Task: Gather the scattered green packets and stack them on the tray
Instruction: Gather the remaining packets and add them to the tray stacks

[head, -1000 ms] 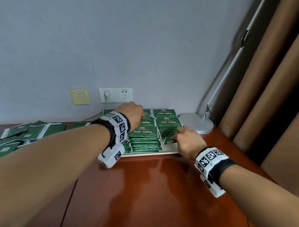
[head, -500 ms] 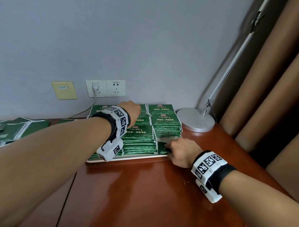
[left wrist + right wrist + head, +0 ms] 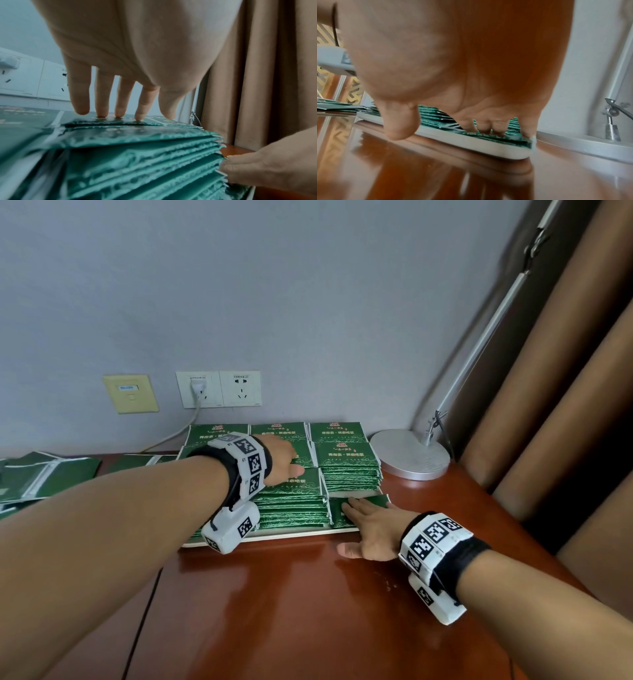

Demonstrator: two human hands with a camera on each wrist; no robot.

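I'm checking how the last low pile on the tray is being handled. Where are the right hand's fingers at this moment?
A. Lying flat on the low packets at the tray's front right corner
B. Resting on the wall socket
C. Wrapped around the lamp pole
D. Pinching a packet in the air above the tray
A: the right hand lies with straight fingers flat on the low packets at the front right corner of the tray.
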